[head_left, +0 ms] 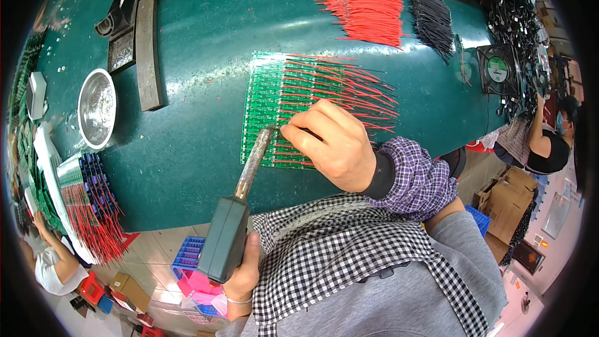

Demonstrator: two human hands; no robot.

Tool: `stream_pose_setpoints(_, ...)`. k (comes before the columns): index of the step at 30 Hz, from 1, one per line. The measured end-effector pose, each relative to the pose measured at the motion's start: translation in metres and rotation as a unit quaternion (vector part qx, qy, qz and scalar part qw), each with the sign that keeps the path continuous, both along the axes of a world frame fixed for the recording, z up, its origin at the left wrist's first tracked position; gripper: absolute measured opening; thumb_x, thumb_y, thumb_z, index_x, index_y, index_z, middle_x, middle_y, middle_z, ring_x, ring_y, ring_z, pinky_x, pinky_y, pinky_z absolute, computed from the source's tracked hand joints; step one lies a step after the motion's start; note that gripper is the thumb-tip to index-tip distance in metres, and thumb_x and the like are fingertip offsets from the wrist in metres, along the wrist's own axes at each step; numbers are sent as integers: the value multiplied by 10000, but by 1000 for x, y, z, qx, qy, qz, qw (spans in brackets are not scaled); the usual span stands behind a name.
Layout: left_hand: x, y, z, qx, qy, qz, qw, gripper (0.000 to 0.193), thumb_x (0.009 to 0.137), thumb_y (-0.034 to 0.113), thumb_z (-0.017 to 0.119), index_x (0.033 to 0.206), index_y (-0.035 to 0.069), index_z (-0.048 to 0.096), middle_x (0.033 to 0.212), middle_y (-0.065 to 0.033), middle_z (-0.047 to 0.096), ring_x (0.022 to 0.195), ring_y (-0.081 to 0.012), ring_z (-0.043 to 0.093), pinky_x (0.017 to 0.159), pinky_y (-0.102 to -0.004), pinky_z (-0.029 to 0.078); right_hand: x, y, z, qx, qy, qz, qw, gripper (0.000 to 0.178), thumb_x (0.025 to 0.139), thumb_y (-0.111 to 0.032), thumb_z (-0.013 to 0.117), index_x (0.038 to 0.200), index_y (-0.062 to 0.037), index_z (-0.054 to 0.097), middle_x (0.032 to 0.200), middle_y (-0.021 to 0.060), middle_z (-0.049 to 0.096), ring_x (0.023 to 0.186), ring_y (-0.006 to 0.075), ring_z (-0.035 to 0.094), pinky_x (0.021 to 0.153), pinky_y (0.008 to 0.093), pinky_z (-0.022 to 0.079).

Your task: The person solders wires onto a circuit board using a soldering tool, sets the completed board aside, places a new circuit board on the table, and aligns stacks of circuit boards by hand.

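Note:
My left hand is wrapped round the dark green handle of a soldering gun. Its long metal barrel slants up to the green circuit board panel, and the tip touches or nearly touches a row of pads. Right beside the tip, my right hand pinches a thin wire, mostly hidden by the fingers. Rows of small boards make up the panel, which lies flat on the table. Many red wires, with dark ones among them, run from it to the right, partly under my right hand.
Loose red wires and black wires lie in piles at the back. A small fan stands at the right edge. To the left are a metal bowl, a dark bar and wired boards. Other people sit at both sides.

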State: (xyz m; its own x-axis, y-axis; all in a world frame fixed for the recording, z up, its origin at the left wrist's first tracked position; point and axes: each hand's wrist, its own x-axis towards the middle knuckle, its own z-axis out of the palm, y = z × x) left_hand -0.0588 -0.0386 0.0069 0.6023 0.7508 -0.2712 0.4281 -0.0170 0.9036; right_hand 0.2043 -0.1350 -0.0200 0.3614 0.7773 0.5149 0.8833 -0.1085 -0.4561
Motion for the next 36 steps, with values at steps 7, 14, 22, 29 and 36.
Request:
stream_pose_setpoints(7,2,3,1,0,-3,-17,1000,380,846,-111,699,1206,-21,614,1061,-82,648,764,-102,591,621,-238,499,0,0,1,-9,7,3,1000,306,666,-33,677,968,11,668,890,92,623,735,232,587,597,323,505)
stream_pose_setpoints(14,2,1,2,23,-19,-21,999,364,843,-124,682,1187,-27,608,1039,-87,629,727,-114,585,587,-241,488,-1,1,2,-12,6,1,1000,299,667,-35,672,963,12,667,887,94,621,735,233,587,598,325,504)
stream_pose_setpoints(22,-2,-1,2,12,-19,18,1000,421,830,-126,680,1232,-29,605,1044,-103,643,672,-112,563,551,-229,457,-1,1,4,-11,7,0,1000,286,669,-29,668,952,12,665,884,95,614,736,240,585,604,329,505)
stream_pose_setpoints(29,-2,-5,5,-2,-13,39,999,466,830,-98,690,1280,-15,606,1183,-129,672,672,-88,540,551,-225,446,-2,1,3,-10,-5,-7,1000,287,667,-26,674,952,5,669,886,92,622,750,243,597,613,334,505)
stream_pose_setpoints(36,-6,-6,6,11,-14,47,999,473,823,-89,699,1282,-13,609,1174,-126,672,671,-87,536,561,-226,445,-5,-6,3,40,-37,-12,998,251,702,-57,683,944,-2,643,849,64,591,760,222,588,627,330,467)
